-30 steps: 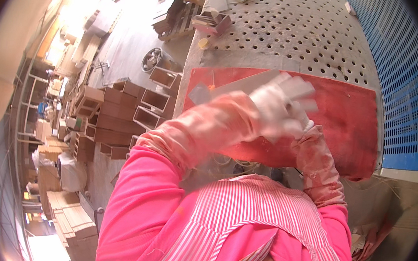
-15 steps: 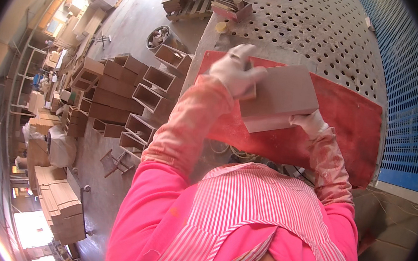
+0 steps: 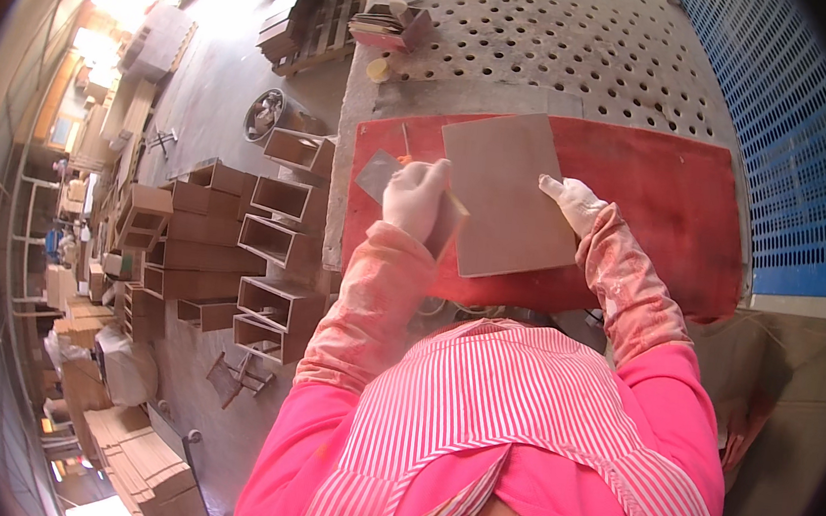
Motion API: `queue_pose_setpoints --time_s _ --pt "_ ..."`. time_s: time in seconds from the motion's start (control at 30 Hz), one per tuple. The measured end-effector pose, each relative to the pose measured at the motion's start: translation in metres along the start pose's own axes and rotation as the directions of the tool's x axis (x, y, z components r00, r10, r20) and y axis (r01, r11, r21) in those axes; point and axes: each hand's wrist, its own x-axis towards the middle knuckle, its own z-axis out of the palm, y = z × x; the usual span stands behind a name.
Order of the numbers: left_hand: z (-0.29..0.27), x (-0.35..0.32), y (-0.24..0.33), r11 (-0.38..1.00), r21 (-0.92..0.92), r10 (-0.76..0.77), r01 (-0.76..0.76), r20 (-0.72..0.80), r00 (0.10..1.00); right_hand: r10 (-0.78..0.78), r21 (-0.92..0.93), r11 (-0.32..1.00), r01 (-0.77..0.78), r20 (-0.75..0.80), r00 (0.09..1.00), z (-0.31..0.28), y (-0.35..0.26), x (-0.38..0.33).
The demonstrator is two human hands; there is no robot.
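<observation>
A: Board position first. Grey-brown board (image 3: pixel 508 196) lies flat on the red mat (image 3: pixel 657 202), tilted a little, its near edge toward the person.

B: Left hand?

A: Left hand (image 3: pixel 417 196), in a white glove, curled shut around the board's left edge, where a brown flap (image 3: pixel 448 224) shows folded down under the fingers.

B: And the right?

A: Right hand (image 3: pixel 570 200), also gloved, fingers loosely spread, pressing on the board's right edge. Not gripping, only resting on top.

B: Anything else on the mat?

A: Small grey piece (image 3: pixel 378 173) just left of the left hand, touching or nearly touching it, cannot tell which. Thin stick with an orange part (image 3: pixel 405 150) beside it.

B: What carries the mat?

A: Perforated metal bench (image 3: pixel 553 43), holes all over. Far end holds a small stack of flat pieces (image 3: pixel 387 29) and a yellowish disc (image 3: pixel 380 68).

B: Surroundings?

A: Blue mesh panel (image 3: pixel 793 135) to the right of the bench. On the floor to the left, open wooden boxes (image 3: pixel 236 241) stacked in rows, and a round metal bucket (image 3: pixel 266 115) near them. Person wears a pink striped top with patterned sleeve covers (image 3: pixel 369 304).
</observation>
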Motion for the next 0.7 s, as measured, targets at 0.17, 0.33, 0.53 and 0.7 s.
queue_pose_setpoints --time_s 0.17,0.33,0.53,0.7 --pt "0.082 -0.054 0.03 0.808 0.448 0.326 -0.383 0.2 0.924 0.042 -0.363 0.92 0.149 0.467 0.883 -0.023 0.069 -0.052" --pt "0.166 -0.079 0.043 0.268 0.127 0.678 -0.955 0.68 0.28 -0.666 -0.636 0.479 0.606 0.186 0.722 0.012 0.143 -0.061" --pt "0.2 0.028 0.053 0.444 0.397 0.526 -0.804 0.611 0.592 -0.331 -0.062 0.939 0.339 0.107 0.937 0.027 0.148 -0.046" --pt "0.229 0.154 0.064 0.494 0.663 0.299 -0.563 0.478 0.826 -0.175 0.159 0.976 0.147 0.177 0.969 0.022 0.127 -0.05"
